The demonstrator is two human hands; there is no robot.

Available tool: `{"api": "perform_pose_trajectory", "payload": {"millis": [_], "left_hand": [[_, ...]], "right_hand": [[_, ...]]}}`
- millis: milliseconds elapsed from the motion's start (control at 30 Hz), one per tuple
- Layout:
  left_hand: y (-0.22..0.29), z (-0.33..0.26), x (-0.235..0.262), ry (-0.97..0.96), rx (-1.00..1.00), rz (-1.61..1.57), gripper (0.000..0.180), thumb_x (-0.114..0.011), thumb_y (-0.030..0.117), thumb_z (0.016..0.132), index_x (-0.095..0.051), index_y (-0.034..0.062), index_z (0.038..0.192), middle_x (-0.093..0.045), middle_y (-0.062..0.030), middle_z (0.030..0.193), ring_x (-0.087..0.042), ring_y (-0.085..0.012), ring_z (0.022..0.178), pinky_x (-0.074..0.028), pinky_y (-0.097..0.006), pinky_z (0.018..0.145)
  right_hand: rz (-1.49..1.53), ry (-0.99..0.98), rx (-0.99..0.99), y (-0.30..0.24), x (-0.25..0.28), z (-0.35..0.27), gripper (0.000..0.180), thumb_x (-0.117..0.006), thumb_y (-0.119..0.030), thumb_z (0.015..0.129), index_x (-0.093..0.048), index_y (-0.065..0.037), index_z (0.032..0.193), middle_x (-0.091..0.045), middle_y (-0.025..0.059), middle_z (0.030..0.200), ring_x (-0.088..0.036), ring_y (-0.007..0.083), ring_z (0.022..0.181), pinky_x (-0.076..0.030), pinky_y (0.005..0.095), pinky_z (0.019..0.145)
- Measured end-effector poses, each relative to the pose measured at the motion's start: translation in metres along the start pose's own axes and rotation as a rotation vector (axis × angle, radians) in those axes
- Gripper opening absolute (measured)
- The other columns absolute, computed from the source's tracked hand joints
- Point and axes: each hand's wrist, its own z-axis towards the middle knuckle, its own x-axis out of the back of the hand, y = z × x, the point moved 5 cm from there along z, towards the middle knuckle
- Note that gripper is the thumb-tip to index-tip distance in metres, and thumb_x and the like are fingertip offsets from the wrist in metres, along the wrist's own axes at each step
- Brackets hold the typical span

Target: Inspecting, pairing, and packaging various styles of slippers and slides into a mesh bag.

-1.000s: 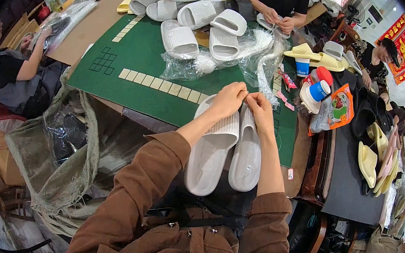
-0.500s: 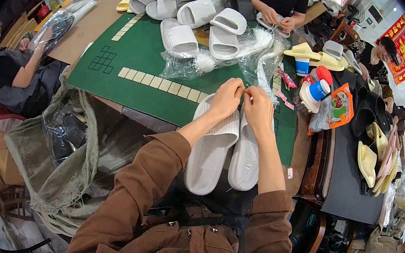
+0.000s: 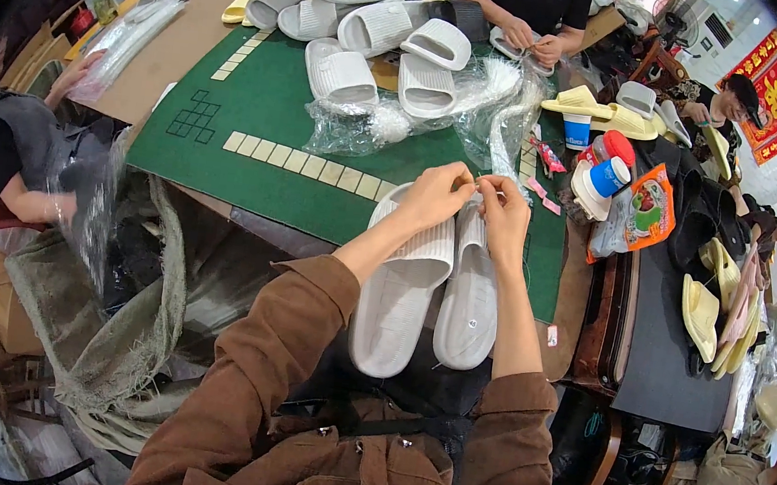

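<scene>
A pair of light grey slippers, the left one (image 3: 390, 315) and the right one (image 3: 465, 323), rests side by side at the table's near edge, toes pointing away from me. Above the toe ends, my left hand (image 3: 437, 196) and my right hand (image 3: 504, 222) meet with thumbs and fingertips pinched. Whatever lies between the fingertips is too small to make out, perhaps a thin strand. Beyond them, a bundle of white strands (image 3: 501, 150) lies on the green mat (image 3: 261, 180), beside crumpled clear plastic (image 3: 334, 128).
Grey slippers (image 3: 345, 75) are heaped at the far side. A person (image 3: 539, 11) works opposite; another (image 3: 8, 137) sits left with clear plastic. At right are paper cups (image 3: 610, 177), an orange bag (image 3: 636, 213) and yellow slippers (image 3: 699, 321). A sack (image 3: 91, 333) hangs at lower left.
My pinched hands have shifted slightly down and right, their fingertips closer together. At left, the person's near arm has lowered with clear plastic. Far right, a person now holds up a yellow slipper.
</scene>
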Motion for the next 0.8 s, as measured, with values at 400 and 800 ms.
{"api": "perform_pose_trajectory", "payload": {"millis": [400,800], "left_hand": [[0.0,0.001,0.006,0.003,0.021,0.004,0.012,-0.058,0.011,0.082,-0.061,0.0,0.086,-0.064,-0.0092,0.073,-0.06,-0.0171,0.066,-0.047,-0.031,0.061],[-0.003,-0.001,0.005,-0.013,0.024,0.009,0.016,-0.058,0.013,0.084,-0.063,-0.0003,0.09,-0.065,-0.0099,0.075,-0.058,-0.0146,0.066,-0.045,-0.03,0.062]], "right_hand": [[-0.208,-0.056,0.036,0.001,-0.003,0.004,0.011,-0.061,-0.007,0.083,-0.064,0.001,0.089,-0.065,0.0098,0.077,-0.059,0.0146,0.061,-0.047,0.0283,0.057],[-0.228,-0.07,0.293,-0.019,-0.008,-0.002,0.017,-0.052,0.001,0.085,-0.064,0.0,0.096,-0.067,0.0138,0.086,-0.061,0.0219,0.06,-0.049,0.0333,0.058]]}}
